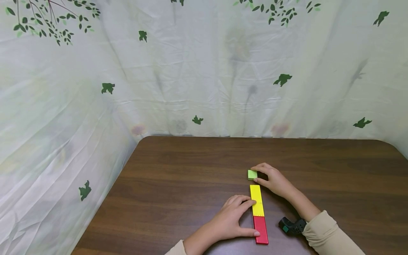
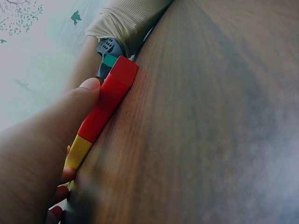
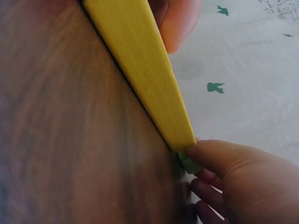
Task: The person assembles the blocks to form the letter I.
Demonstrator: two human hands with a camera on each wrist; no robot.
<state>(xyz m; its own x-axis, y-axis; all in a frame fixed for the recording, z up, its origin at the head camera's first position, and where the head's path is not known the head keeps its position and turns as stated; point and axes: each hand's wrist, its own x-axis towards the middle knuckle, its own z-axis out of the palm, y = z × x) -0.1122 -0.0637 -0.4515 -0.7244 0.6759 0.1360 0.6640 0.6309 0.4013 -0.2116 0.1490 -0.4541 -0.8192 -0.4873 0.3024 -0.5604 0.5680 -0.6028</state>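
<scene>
A yellow block (image 1: 256,193) and a red block (image 1: 262,235) lie end to end on the table, touching and forming one straight strip. My left hand (image 1: 229,220) is spread along the strip's left side. Its thumb touches the red block and its index finger touches the yellow one. Just beyond the yellow end, my right hand (image 1: 275,181) pinches a small light green block (image 1: 252,175) between thumb and fingers. In the head view a narrow gap separates the green block from the yellow one. The right wrist view shows the green block mostly hidden behind the yellow block (image 3: 140,65).
A brown wood-grain table (image 1: 191,163) carries the blocks. Behind it and on the left hangs a pale cloth (image 1: 204,71) with green leaf and bird prints. A dark wrist device (image 1: 291,226) is worn at the right sleeve, close to the red block.
</scene>
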